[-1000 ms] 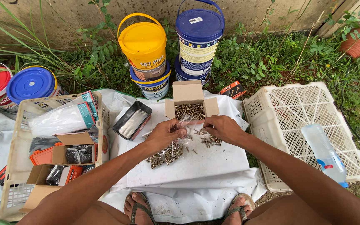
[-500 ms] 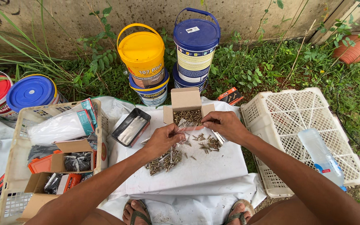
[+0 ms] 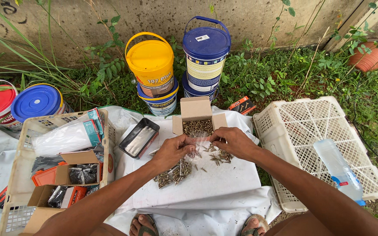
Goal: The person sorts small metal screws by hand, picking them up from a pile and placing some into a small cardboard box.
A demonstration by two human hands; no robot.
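Observation:
My left hand point(image 3: 173, 151) and my right hand point(image 3: 232, 142) pinch the two sides of a small clear plastic bag point(image 3: 200, 144) between them, just in front of an open cardboard box of brass-coloured screws point(image 3: 197, 124). Under the hands, loose screws lie on a white sheet point(image 3: 206, 183): a pile of screws point(image 3: 171, 173) below my left hand and scattered screws point(image 3: 220, 157) below my right. The bag's contents are too small to make out.
A black metal tray point(image 3: 139, 137) lies left of the box. A cream crate of boxes and bags point(image 3: 44, 166) stands at left, an upturned white crate point(image 3: 316, 144) with a plastic bottle point(image 3: 337, 168) at right. Paint buckets point(image 3: 178, 65) line the wall behind.
Both hands have stayed over the screws, holding the clear bag. The camera view has shifted slightly, and the hands now sit a little closer to the open box.

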